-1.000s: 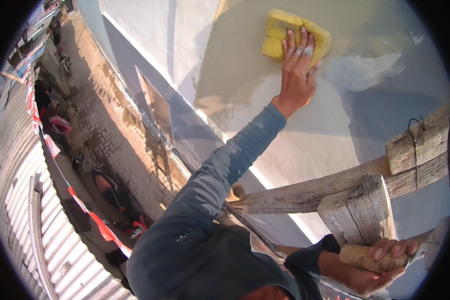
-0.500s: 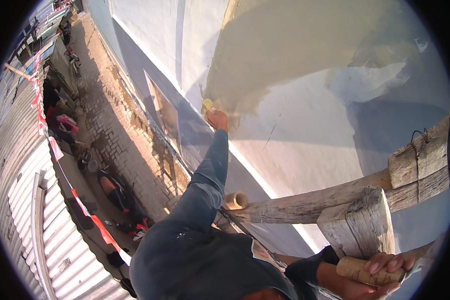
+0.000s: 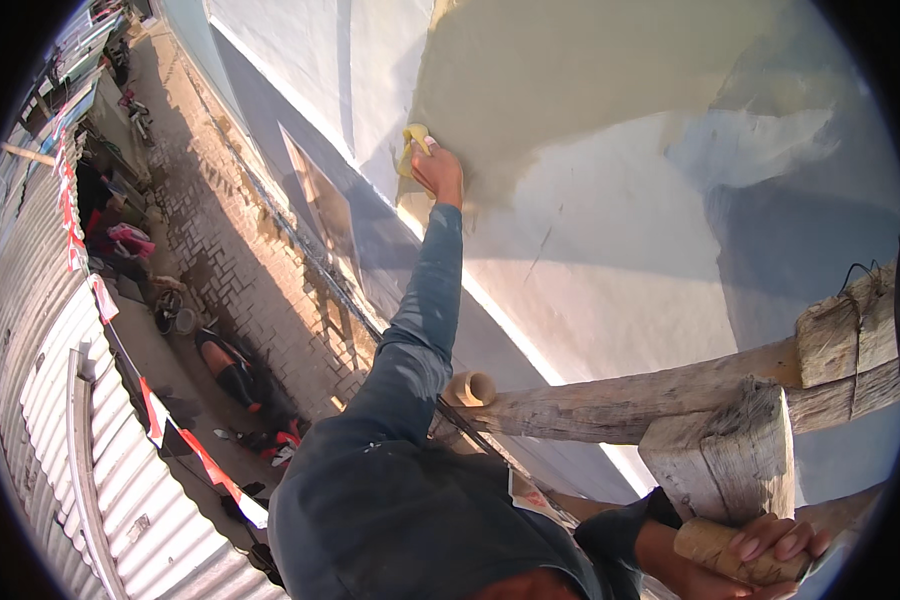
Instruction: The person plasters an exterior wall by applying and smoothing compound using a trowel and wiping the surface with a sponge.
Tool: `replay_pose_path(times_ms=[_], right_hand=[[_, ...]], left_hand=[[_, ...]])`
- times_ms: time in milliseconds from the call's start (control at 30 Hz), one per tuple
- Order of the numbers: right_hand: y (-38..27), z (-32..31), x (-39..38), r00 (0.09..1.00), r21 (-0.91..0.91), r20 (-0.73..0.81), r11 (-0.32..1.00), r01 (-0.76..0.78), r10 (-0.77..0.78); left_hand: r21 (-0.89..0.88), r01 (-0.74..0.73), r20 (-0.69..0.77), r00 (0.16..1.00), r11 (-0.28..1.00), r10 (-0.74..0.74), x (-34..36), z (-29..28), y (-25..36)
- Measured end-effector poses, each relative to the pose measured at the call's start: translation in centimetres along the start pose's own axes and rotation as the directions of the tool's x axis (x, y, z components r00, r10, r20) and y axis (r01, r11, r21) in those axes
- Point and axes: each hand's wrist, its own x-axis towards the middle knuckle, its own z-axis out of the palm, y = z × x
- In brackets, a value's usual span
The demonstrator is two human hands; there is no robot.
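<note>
The left hand (image 3: pixel 442 174) pinches the yellow sponge (image 3: pixel 408 152) at the wall (image 3: pixel 610 200), the sponge jutting out at its upper left. Well apart from it, the right hand (image 3: pixel 756 541) wraps around a brown cylindrical handle (image 3: pixel 703 544) near a wooden block (image 3: pixel 725 455).

The sponge (image 3: pixel 417 133) is yellow, the bunting (image 3: pixel 208 459) red (with white parts).

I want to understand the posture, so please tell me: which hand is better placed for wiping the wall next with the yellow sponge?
Left, I would judge: the left hand holds the yellow sponge at the wall, while the right hand, lower in view, is occupied with a tan cylindrical handle.
</note>
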Motion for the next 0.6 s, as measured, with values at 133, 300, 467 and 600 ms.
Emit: replay_pose_path(times_ms=[133,300,467,600], right_hand=[[-0.2,-0.1,0.4,1.000,-0.015,-0.018,1.000,0.019,-0.019],[-0.3,1.0,0.7,0.995,-0.101,-0.054,0.992,0.076,-0.082],[-0.3,0.0,1.6,0.999,0.209,0.033,0.978,-0.020,0.014],[-0.4,-0.7,2.3,0.953,0.624,0.235,0.722,-0.298,0.191]], left_hand=[[-0.253,-0.129,0.140,0.976,0.959,0.168,-3.3,-0.3,14.6],[-0.475,-0.522,0.104,0.766,0.708,0.634,-4.1,-0.7,21.0],[-0.296,-0.428,-0.202,0.902,0.854,0.382,-4.6,-6.0,14.5],[-0.021,0.252,-0.303,0.920,0.967,-0.246,-1.6,-7.7,-0.3]])
